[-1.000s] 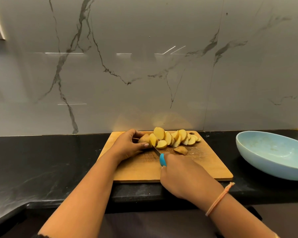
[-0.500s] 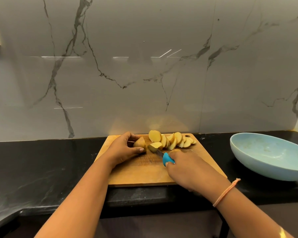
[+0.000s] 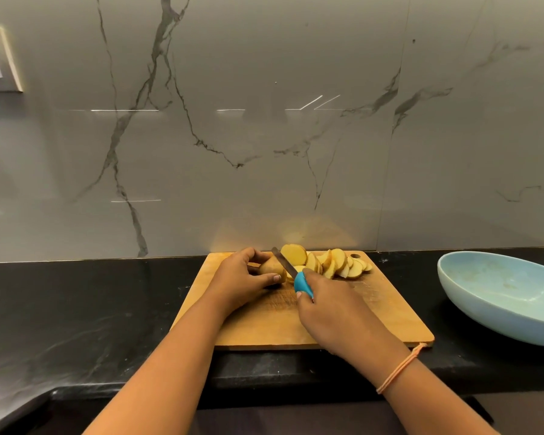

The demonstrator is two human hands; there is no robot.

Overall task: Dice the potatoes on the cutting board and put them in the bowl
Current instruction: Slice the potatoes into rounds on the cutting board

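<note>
Potato piece (image 3: 272,266), unsliced end, brown skin on; lies on the far left part of the cutting board (image 3: 390,312), enclosed by the left hand (image 3: 242,282); fingers curled over its far side, thumb pressed on its near side, so the hand grips it from the left and its right face is turned toward the blade. Knife (image 3: 292,273), narrow blade, blue handle; blade set against the right face of the potato piece, tip pointing away toward the wall; handle wrapped in the curled fingers of the right hand (image 3: 336,312), which sits just to the right of the left hand and nearer the camera. Potato slices (image 3: 333,265), pale yellow rounds; overlapping heap along the far edge of the board, right of the blade; the slice closest to the blade leans upright. Cutting board, wooden, rectangular, hanging hole at its far right corner; near edge close to the counter's front edge. Bowl (image 3: 484,320), light blue, wide and shallow; on the countertop (image 3: 76,309) to the right of the board, apart from it, partly cut off by the frame. Countertop, black with grey veining. Wall (image 3: 264,152), grey marble-look panels, dark veins. Wrist band (image 3: 398,368), orange cord, on the right wrist. Framed panel (image 3: 0,58), upper left of the wall, partly out of view.
</note>
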